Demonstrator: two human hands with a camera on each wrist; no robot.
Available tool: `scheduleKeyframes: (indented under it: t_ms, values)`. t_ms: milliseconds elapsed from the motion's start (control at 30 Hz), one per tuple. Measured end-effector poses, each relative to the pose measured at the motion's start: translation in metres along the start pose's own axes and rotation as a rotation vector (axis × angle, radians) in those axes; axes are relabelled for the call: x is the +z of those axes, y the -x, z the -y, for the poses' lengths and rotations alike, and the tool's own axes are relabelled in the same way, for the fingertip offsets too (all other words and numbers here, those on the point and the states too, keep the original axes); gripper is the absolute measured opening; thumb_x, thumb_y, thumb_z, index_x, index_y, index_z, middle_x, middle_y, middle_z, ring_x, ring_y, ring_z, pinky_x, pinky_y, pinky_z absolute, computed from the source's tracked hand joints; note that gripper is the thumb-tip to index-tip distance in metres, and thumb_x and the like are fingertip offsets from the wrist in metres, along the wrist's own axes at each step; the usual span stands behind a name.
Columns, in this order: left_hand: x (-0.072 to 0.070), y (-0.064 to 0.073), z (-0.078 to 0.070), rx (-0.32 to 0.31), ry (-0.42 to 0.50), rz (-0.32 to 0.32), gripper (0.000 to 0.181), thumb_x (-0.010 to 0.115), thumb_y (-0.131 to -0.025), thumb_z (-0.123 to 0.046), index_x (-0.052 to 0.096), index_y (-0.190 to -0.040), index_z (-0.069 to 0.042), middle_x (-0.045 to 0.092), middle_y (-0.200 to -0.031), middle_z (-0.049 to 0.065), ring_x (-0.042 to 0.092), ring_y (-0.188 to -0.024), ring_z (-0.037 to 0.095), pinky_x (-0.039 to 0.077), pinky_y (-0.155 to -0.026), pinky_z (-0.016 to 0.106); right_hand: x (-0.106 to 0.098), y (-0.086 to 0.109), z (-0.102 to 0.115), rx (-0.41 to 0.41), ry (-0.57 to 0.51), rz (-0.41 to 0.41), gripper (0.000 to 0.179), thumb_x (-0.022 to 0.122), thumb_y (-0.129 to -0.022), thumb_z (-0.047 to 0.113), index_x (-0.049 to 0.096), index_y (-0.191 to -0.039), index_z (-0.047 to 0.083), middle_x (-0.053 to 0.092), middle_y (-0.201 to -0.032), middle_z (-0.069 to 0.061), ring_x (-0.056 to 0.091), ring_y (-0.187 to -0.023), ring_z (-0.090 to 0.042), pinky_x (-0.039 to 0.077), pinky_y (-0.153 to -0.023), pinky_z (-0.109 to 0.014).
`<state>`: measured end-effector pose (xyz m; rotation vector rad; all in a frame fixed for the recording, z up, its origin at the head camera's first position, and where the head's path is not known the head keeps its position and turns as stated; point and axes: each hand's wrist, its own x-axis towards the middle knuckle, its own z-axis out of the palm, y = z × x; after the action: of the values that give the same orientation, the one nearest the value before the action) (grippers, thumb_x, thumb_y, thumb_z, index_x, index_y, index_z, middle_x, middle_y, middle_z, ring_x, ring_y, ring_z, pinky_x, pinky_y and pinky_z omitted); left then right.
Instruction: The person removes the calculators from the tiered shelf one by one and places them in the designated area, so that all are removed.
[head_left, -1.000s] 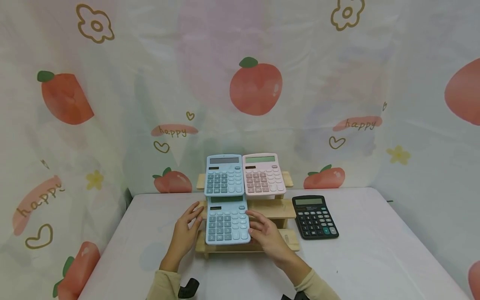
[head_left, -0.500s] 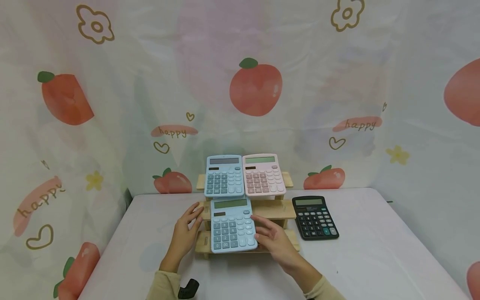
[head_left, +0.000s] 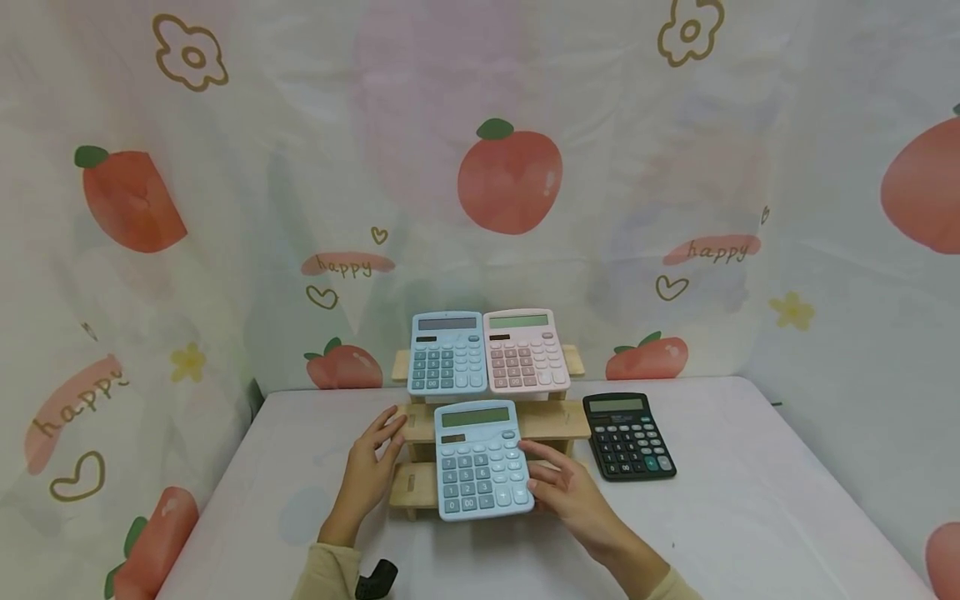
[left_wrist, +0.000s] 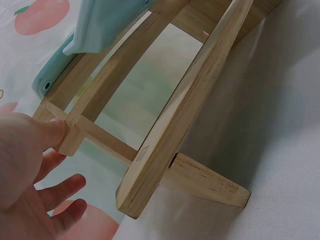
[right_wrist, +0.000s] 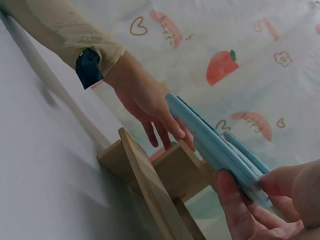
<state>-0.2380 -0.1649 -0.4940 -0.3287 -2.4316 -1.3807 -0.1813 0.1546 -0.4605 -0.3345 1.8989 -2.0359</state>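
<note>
My right hand [head_left: 566,496] pinches a light blue calculator [head_left: 483,462] by its right edge, thumb and fingers on opposite faces in the right wrist view. The calculator leans with its keys towards me, in front of the lower two shelves of a stepped wooden display rack [head_left: 551,421]. At the rack's left side, my left hand [head_left: 367,467] holds the end of the middle shelf; the left wrist view has the thumb on top and a finger below. Another blue calculator [head_left: 447,354] and a pink calculator [head_left: 525,350] stand side by side on the top shelf.
A black calculator [head_left: 630,437] lies on the white tablecloth [head_left: 750,500] right of the rack. Behind the table hangs a fruit-printed curtain [head_left: 420,167]. A dark strap piece [head_left: 377,579] shows beside the left sleeve [head_left: 327,571].
The lower blue calculator has moved right and towards me with my right hand, away from the rack's left end. My left hand stays on the rack.
</note>
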Motion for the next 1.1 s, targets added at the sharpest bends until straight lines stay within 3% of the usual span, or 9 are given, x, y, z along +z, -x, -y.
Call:
scheduleKeyframes:
  t_ms: [333,667,900,1100]
  values:
    - [0.001,0.0,0.001,0.005,0.011,-0.005,0.036,0.06,-0.1,-0.006,0.062,-0.135,0.003,0.05,-0.153,0.018,0.045,-0.143,0.041,0.044,-0.106,0.066,-0.017,0.011,0.004,0.042,0.011,0.017,0.064,0.058,-0.102,0.014,0.028,-0.158,0.004,0.05,-0.151,-0.025,0.069,-0.116,-0.013,0.058,-0.088,-0.024]
    - [0.001,0.0,0.0,0.015,0.006,-0.014,0.036,0.06,-0.1,-0.007,0.062,-0.135,0.003,0.05,-0.153,0.019,0.046,-0.143,0.042,0.044,-0.106,0.065,-0.04,0.016,0.012,-0.009,0.068,0.075,0.064,0.059,-0.102,0.016,0.029,-0.156,0.0,0.059,-0.145,-0.015,0.07,-0.113,-0.012,0.06,-0.084,-0.027]
    - [0.001,0.0,0.002,0.015,0.005,-0.01,0.036,0.06,-0.101,-0.01,0.062,-0.135,0.002,0.05,-0.153,0.018,0.045,-0.143,0.041,0.044,-0.106,0.065,-0.051,0.02,0.018,-0.037,0.102,0.054,0.063,0.058,-0.103,0.017,0.029,-0.156,0.0,0.056,-0.149,-0.012,0.069,-0.116,-0.011,0.061,-0.087,-0.031]
    - [0.001,0.0,0.002,0.013,0.003,-0.009,0.037,0.06,-0.101,-0.009,0.062,-0.136,0.002,0.05,-0.154,0.017,0.045,-0.143,0.041,0.044,-0.106,0.066,-0.063,0.026,0.025,-0.093,0.089,0.031,0.062,0.056,-0.104,0.014,0.027,-0.155,-0.004,0.066,-0.135,0.008,0.071,-0.112,-0.012,0.061,-0.086,-0.03]
